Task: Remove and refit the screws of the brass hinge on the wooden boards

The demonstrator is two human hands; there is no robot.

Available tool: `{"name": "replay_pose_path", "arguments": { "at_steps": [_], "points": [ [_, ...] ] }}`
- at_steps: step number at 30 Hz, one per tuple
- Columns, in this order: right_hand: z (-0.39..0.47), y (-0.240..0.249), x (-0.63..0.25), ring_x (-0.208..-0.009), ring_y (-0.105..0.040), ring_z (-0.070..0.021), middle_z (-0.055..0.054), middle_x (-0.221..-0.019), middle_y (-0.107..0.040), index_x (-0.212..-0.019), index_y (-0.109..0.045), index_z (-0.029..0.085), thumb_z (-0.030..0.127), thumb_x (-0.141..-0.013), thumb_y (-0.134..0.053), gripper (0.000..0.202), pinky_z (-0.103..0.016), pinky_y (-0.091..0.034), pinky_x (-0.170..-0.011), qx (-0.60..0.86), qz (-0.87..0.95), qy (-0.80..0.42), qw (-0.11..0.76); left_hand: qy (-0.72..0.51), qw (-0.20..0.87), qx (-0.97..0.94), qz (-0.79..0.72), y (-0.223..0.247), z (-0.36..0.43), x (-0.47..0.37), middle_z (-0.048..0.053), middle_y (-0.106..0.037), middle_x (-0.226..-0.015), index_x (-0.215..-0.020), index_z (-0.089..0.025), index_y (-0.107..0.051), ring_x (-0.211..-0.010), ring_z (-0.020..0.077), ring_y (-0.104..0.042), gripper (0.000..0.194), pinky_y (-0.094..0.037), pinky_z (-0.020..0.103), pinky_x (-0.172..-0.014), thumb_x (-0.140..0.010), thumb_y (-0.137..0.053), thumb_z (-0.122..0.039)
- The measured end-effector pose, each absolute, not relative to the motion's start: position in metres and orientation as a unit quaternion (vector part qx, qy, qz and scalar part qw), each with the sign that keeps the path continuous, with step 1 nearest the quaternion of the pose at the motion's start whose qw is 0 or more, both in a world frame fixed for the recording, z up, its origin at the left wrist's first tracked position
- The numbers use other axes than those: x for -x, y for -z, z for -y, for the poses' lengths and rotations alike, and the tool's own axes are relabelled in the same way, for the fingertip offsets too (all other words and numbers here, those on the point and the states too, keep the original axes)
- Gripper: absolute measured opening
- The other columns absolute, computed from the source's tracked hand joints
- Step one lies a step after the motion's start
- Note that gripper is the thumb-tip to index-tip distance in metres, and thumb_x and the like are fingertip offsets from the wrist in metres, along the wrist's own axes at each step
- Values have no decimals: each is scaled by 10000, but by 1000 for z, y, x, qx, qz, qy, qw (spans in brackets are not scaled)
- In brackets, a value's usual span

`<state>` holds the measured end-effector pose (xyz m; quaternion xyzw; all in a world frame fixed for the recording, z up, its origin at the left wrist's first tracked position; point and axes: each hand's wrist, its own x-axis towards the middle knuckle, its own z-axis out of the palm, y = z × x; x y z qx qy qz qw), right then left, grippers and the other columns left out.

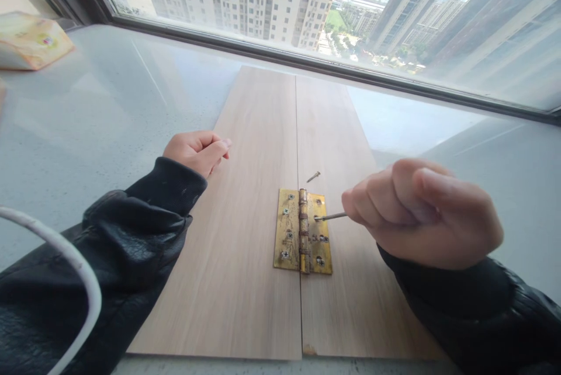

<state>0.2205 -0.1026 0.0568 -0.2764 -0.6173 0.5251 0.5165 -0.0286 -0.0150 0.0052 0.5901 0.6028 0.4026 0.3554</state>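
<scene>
A worn brass hinge (pixel 303 232) lies open across the seam between two pale wooden boards, the left board (pixel 249 188) and the right board (pixel 326 129). My right hand (pixel 421 211) is closed around a screwdriver (pixel 333 216); its handle is hidden in the fist. The shaft's tip meets a hole or screw head in the hinge's right leaf. Screws sit in the left leaf and in parts of the right one. Above the hinge, a loose screw (pixel 313 176) lies on the right board. My left hand (pixel 197 150) rests by the left board's outer edge, fingers curled closed; anything inside is hidden.
The boards lie on a glossy pale windowsill (pixel 131 83). A dark window frame (pixel 263 56) runs along the back. At the far left sits a soft packet (pixel 35 42). A white cable (pixel 83 270) loops in front of my left sleeve.
</scene>
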Motion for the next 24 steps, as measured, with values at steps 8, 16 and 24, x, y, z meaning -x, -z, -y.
{"name": "replay_pose_path", "arguments": {
  "at_steps": [8,16,24],
  "points": [
    [125,-53,-185,-413,-317,-71,51,-452,-234,-497,-294,174,247,-750,-636,431,-258,-326,-452,450,401,-357,713,-409,359,-581,-605,-6,16,27,-53,-442,-409,-557,-200,-602,-395,82,-346,251,-259,250,-430,-769,-636,-330],
    [123,-59,-183,-443,-329,-84,47,-471,-245,-488,-342,179,222,-692,-650,372,-279,-335,-466,476,368,-326,729,-401,366,-579,-608,-7,16,27,-48,-446,-417,-546,-208,-597,-402,94,-350,236,-268,258,-436,-746,-644,-324],
    [123,-58,-181,-449,-359,-97,33,-458,-312,-494,-358,185,232,-690,-643,349,-288,-320,-471,489,363,-305,732,-403,368,-577,-608,-7,16,27,-45,-444,-417,-548,-207,-597,-396,94,-350,243,-265,260,-429,-754,-649,-325]
  ]
}}
